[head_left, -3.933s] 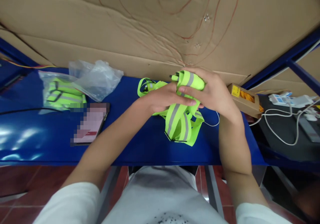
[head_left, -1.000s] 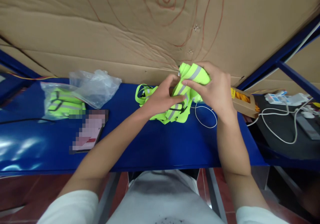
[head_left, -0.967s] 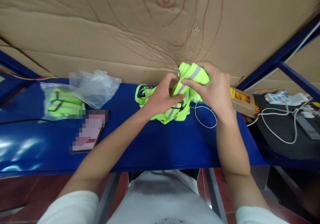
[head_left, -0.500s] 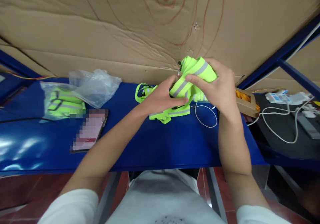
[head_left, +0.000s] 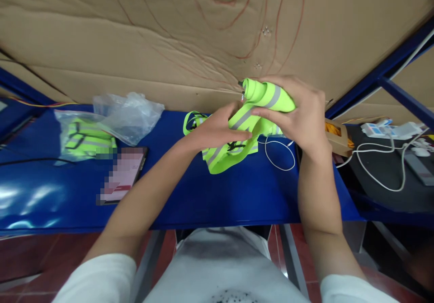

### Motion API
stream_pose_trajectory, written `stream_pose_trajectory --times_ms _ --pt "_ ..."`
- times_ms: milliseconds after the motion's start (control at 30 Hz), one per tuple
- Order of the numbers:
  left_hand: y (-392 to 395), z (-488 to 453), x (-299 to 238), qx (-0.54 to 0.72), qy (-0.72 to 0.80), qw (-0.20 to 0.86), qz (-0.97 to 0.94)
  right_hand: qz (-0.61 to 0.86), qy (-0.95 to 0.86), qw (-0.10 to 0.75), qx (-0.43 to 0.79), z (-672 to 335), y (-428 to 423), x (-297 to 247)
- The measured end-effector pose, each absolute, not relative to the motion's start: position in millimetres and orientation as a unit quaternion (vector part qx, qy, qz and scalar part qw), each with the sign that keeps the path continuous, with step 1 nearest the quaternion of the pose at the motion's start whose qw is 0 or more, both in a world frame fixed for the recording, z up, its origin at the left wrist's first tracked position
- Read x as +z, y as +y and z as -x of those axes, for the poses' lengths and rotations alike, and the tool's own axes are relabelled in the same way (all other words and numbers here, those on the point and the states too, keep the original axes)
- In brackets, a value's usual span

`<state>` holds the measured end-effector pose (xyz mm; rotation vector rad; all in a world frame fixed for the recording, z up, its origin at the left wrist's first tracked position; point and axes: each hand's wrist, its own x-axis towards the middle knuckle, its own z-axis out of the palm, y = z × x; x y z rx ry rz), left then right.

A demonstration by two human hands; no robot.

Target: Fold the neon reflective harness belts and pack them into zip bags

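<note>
2 hands close on 1 bundle of neon-yellow reflective strap point(head_left: 252, 113), held just above the blue table point(head_left: 237, 194) near its back edge. The right hand point(head_left: 298, 113) wraps the rolled upper end of the strap, fingers curled over the top and thumb stretched along the front across a grey reflective band, so its grip is closed on the roll. The left hand point(head_left: 217, 129) pinches the strap just below, thumb on top and fingers underneath, knuckles turned toward the cardboard wall point(head_left: 152, 36). Loose loops of the strap hang from between the hands and lie on the table surface beneath them.

Both forearms reach forward from white sleeves, the left slanting in from the lower left, the right rising almost straight with the wrist bent inward. A white cable point(head_left: 278, 156) curls on the table just under the right hand. Right of that hand sits a small cardboard box point(head_left: 337, 136), partly hidden by it. Well to the left lie a clear plastic bag point(head_left: 129, 115), a bagged yellow strap point(head_left: 86, 138) and a phone point(head_left: 124, 174).
</note>
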<state>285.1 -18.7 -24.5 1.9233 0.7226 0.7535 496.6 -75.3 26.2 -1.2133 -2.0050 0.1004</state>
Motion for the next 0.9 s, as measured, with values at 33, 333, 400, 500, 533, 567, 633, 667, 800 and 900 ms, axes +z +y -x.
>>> stream_pose_trajectory --times_ms 33,333,400,500,533,567,633,667,800,900 --pt "-19 -286 -25 0.297 0.294 0.456 -0.786 0.482 -0.784 0.389 0.038 -496 -75 26" --pt "-23 -282 -28 0.247 0.203 0.578 -0.751 0.493 -0.760 0.412 0.098 -490 -76 22" --pt "-22 -282 -29 0.246 0.224 0.585 -0.740 0.494 -0.750 0.426 0.113 -488 -75 21" --pt "-18 -284 -34 0.265 0.238 0.599 -0.717 0.500 -0.740 0.431 0.126 -484 -73 18" --pt "-16 -285 -36 0.271 0.238 0.607 -0.708 0.500 -0.741 0.430 0.128 -483 -73 17" --pt "-15 -286 -38 0.272 0.238 0.614 -0.701 0.497 -0.743 0.428 0.129 -482 -72 17" --pt "-15 -287 -41 0.254 0.227 0.631 -0.697 0.488 -0.752 0.423 0.129 -482 -71 16" --pt "-16 -288 -42 0.235 0.216 0.641 -0.698 0.483 -0.757 0.421 0.128 -482 -70 16" --pt "-24 -293 -45 0.173 0.160 0.713 -0.661 0.473 -0.773 0.413 0.091 -485 -71 16" --pt "-30 -295 -44 0.156 0.140 0.751 -0.627 0.467 -0.788 0.399 0.051 -489 -72 15"
